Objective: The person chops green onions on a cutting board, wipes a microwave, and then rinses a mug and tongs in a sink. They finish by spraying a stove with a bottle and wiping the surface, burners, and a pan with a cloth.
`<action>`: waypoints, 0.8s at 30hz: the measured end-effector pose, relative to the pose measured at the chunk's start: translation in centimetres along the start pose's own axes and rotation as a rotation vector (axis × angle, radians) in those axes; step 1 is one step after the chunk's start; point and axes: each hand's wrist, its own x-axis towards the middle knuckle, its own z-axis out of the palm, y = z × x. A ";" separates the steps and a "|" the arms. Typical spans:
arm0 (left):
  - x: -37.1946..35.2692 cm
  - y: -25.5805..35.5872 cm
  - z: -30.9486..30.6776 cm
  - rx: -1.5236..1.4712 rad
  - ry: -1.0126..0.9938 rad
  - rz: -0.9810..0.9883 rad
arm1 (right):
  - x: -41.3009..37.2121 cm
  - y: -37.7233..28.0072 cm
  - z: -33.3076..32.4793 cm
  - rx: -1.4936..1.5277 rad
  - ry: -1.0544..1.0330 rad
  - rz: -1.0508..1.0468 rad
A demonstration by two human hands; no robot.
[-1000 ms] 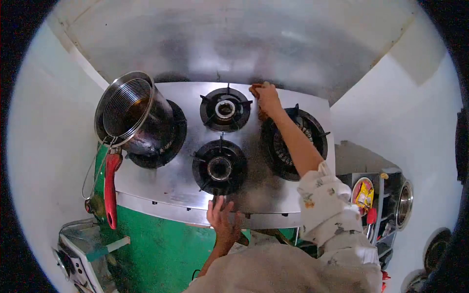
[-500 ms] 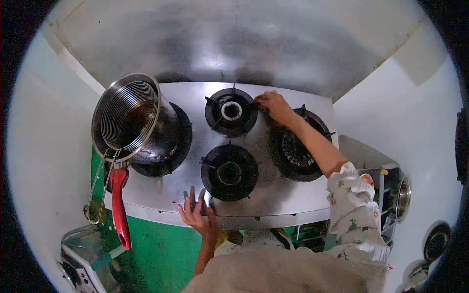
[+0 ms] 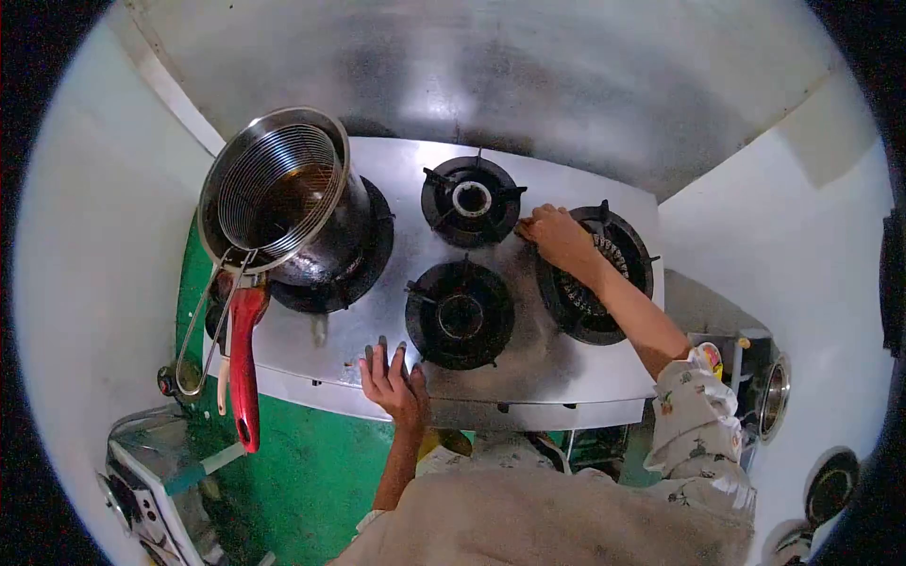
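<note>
My right hand [image 3: 559, 241] reaches across the steel stove top [image 3: 363, 330], between the small back burner [image 3: 471, 198] and the right burner [image 3: 618, 241]. Its fingers are pressed together over something small and brownish that I cannot make out. Near the stove's front edge, my left hand [image 3: 396, 385] has its fingers spread on the steel surface and holds nothing. Just beyond it is the front middle burner [image 3: 461, 318].
A dark pot [image 3: 326, 250] on the left burner bears a wire strainer [image 3: 229, 212] and a red handle [image 3: 244, 368] sticking out over the front edge. Green floor [image 3: 302, 472] shows below. Round pans [image 3: 832, 486] are at the lower right.
My right hand has moved toward the front, away from the back burner's side, into the gap by the right burner. The view has shifted slightly. My left hand stays at the front edge.
</note>
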 end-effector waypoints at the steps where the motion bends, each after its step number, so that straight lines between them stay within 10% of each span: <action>1: -0.1 -0.2 0.2 -0.007 0.010 0.003 | 0.0 0.1 -0.6 0.001 0.002 0.000; 7: -0.4 -0.4 0.3 0.047 0.002 0.001 | 2.2 -0.7 -0.3 0.219 -0.237 -0.084; 17: -0.9 -0.4 0.3 0.056 -0.015 -0.026 | 2.1 -4.6 -6.6 0.583 0.018 -0.109; 24: -1.4 -0.9 0.2 0.027 -0.054 -0.021 | 18.2 -8.9 -11.2 0.375 0.380 -0.027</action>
